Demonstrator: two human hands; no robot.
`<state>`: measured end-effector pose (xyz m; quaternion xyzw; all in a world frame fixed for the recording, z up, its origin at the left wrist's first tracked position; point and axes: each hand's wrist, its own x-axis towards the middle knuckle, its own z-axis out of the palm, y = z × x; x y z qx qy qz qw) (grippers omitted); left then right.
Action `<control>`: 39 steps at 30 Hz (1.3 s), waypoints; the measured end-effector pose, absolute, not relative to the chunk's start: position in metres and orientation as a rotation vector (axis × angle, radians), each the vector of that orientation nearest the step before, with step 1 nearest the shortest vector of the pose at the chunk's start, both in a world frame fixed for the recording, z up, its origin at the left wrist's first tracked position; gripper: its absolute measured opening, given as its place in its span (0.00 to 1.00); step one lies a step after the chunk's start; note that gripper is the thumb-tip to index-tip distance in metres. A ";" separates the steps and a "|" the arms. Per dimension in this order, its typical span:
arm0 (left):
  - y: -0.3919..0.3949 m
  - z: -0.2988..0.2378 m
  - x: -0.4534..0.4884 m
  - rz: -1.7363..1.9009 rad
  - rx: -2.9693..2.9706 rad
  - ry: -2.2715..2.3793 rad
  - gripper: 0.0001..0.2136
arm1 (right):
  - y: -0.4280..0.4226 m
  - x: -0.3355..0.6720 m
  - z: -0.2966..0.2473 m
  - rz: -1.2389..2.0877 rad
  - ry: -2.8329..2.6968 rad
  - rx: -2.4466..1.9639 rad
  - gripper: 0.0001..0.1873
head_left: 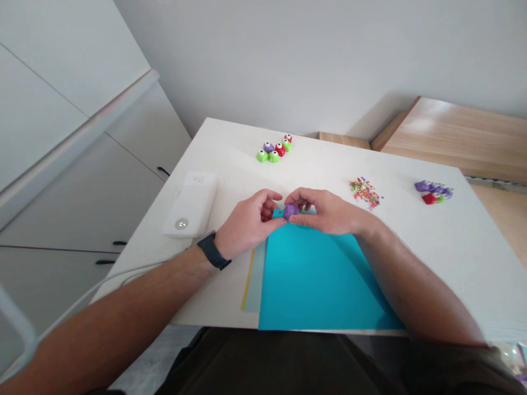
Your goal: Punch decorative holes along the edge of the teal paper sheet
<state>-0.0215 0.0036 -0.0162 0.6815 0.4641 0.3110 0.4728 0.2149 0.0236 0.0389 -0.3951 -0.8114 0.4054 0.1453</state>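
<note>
A small purple paper punch [290, 211] sits at the far edge of a blue sheet of paper [313, 280]. My right hand [325, 211] grips the punch between thumb and fingers. My left hand [257, 219] is closed at the sheet's far left corner, its curled fingers partly hidden and its thumb tip touching or very near the punch. Small holes show in the blue paper between the hands. Under the blue sheet, a pale sheet with a yellow strip [248, 280] sticks out on the left.
Several red, green and purple punches [274, 151] stand at the back, and more punches [434, 192] at the right. A pile of coloured paper bits [365, 193] lies between. On the left is a white device [192, 203] with a cable. Wooden shelving [453, 131] borders the white table [432, 258].
</note>
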 end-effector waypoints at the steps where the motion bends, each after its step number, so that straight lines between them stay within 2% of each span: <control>1: 0.004 -0.016 -0.021 0.758 1.663 1.129 0.23 | 0.023 0.215 0.039 1.163 -2.341 -1.140 0.17; 15: 0.005 -0.018 -0.021 0.760 1.594 1.086 0.25 | 0.023 0.214 0.037 1.168 -2.389 -1.125 0.17; 39: 0.002 -0.015 -0.022 0.752 1.687 1.071 0.22 | 0.023 0.212 0.032 1.192 -2.365 -1.154 0.18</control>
